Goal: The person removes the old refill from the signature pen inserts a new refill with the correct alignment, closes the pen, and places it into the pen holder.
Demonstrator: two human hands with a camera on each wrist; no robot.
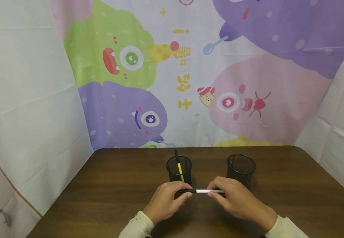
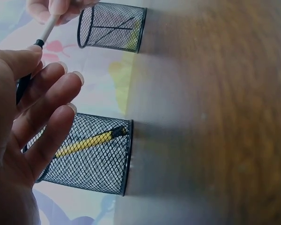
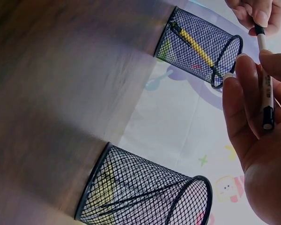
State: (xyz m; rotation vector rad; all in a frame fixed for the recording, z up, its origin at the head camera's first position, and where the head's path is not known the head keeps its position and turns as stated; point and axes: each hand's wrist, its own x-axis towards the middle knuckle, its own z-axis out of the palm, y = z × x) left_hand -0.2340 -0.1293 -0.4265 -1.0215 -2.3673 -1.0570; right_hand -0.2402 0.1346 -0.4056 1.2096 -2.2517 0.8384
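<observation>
One white-and-black pen, held at both ends

Hands: two, both on the one pen. Left hand: thumb and forefinger pinch the black end; its other fingers are apart and loosely bent, clear of the pen in the left wrist view. Right hand: thumb and fingertips pinch the white barrel; two of its fingers reach out alongside. The pen lies roughly level between the hands, raised off the surface, nearer the wearer than the cups. Right wrist view gives dark print on the barrel, too small to read, and a black plug at its near end. Two pale sleeves, one per arm.

Cups: two, black wire mesh, round, both upright on the dark wood-grain surface and well apart. First cup, behind the left hand, holds one yellow-and-black pen, leaning, its black end above the rim. Second cup, behind the right hand: dark lines show through its mesh; cannot tell whether seams or contents. Pens visible for certain: two.

Backdrop: one printed cloth beyond the surface, turned sideways. Four one-eyed cartoon creatures mostly in view: one green, two purple, one pink. Between them, a column of three yellow characters plus one exclamation mark. Two pale side cloths, one left, one right.
</observation>
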